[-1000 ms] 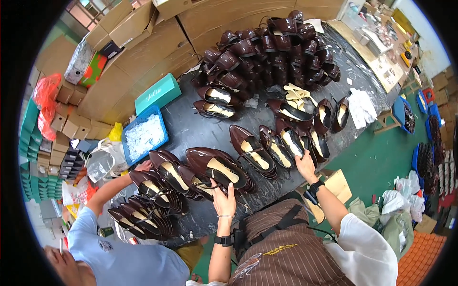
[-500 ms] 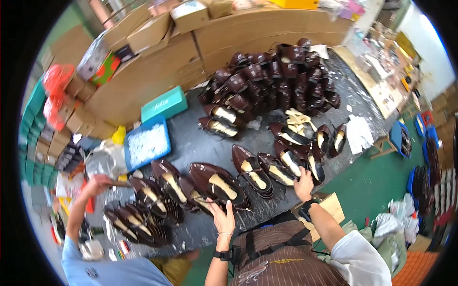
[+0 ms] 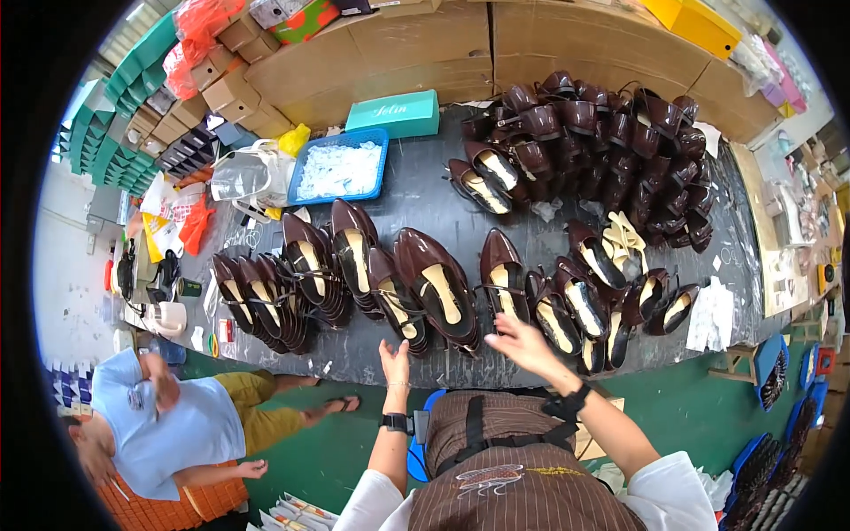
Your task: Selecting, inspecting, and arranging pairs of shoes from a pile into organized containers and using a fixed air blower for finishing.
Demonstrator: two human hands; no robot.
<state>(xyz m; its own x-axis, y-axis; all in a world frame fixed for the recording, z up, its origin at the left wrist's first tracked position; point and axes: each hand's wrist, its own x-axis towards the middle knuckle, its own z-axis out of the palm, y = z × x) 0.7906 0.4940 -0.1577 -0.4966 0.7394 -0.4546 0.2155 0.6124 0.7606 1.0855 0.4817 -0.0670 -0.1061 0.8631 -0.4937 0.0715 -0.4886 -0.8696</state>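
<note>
My left hand (image 3: 395, 364) is open at the table's front edge, just below a stack of dark brown pointed shoes (image 3: 396, 299). Fingers apart and holding nothing, my right hand (image 3: 522, 343) hovers by the near end of another shoe stack (image 3: 503, 265) with pale insoles. Between them lies a larger stack of glossy brown shoes (image 3: 436, 283). More stacks (image 3: 266, 301) stand to the left. Right of my right hand several loose shoes (image 3: 580, 305) lie side by side, with a cream cloth bundle (image 3: 624, 243) behind them.
A big heap of brown shoes (image 3: 611, 150) covers the back right. A blue basket (image 3: 382, 168) of white packets and a teal box (image 3: 394, 113) sit at the back. White paper (image 3: 711, 314) lies at the right. A co-worker in a blue shirt (image 3: 168, 416) is at the left.
My view has swung left. My right hand has left the loose shoes and moved left; my left hand has come off the shoe stack. The co-worker has withdrawn from the table.
</note>
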